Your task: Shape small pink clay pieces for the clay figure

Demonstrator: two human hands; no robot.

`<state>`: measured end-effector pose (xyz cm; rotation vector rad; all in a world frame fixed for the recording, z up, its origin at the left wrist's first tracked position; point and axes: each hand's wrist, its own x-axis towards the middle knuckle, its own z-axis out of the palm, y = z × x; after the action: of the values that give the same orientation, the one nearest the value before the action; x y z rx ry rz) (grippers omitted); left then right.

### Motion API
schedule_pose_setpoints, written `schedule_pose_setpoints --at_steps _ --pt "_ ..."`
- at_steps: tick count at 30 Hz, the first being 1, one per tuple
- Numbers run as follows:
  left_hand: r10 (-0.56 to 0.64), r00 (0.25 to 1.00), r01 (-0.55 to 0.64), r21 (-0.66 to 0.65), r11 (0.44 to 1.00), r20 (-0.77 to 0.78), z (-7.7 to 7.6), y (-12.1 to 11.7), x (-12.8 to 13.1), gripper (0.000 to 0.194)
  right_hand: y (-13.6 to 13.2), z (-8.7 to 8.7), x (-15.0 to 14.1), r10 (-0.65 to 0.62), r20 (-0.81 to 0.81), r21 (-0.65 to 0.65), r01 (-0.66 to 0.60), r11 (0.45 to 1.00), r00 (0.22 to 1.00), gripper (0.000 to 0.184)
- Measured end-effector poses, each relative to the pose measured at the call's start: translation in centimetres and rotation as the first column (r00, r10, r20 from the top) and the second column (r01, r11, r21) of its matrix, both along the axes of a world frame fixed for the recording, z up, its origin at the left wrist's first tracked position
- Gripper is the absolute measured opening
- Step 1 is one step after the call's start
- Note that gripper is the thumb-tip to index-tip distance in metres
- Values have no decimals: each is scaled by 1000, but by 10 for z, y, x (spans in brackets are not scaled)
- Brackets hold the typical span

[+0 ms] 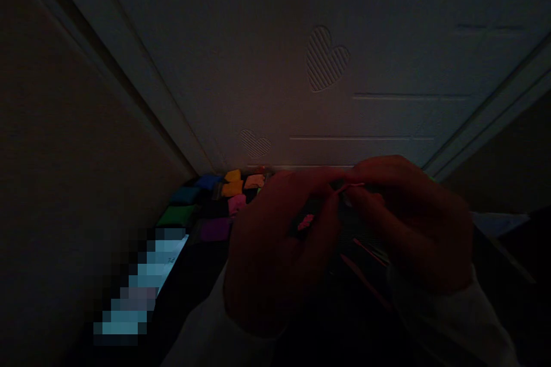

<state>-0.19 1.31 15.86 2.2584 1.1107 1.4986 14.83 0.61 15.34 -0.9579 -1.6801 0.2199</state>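
Both hands meet over the dark work surface, fingertips close together. A thin pink strip of what looks like modelling clay (353, 184) runs between them. My left hand (275, 252) pinches its left end between thumb and index finger. At the other end, the closed thumb and fingers of my right hand (422, 229) grip the strip. Below, seen between the hands, lies a small bumpy pink piece (305, 222). A long flat pinkish tool (365, 281) and a few thin sticks (371, 252) lie under my right hand, partly hidden by it.
Packets of coloured clay, among them green (177, 215), purple (216, 229) and orange (232, 188), lie at the left. Nearer stands or lies a lit screen (148, 284), blurred out. A pale panel with embossed hearts (327, 60) rises behind. The light is very dim.
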Motion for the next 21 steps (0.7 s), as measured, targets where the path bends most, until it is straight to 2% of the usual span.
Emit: schedule_pose_setpoints --at_steps 4,7,10,16,21 --pt "54 998 -54 2 999 -25 2 -2 0 26 1 -2 -3 63 -169 -172 -92 981 984 10" --pt "75 997 -75 -59 995 -2 3 -2 0 22 2 -1 -5 96 -246 -214 -151 965 964 9" --pt "46 998 -42 -127 991 34 5 -2 0 19 2 0 -7 117 -291 -221 -186 957 950 8" --pt "-53 997 64 -184 981 64 7 0 -4 10 -1 -1 -9 156 -389 -212 -253 944 908 9" --pt "-106 987 130 -222 966 117 7 -1 -6 9 0 0 -7 218 -488 -271 -384 882 845 6"
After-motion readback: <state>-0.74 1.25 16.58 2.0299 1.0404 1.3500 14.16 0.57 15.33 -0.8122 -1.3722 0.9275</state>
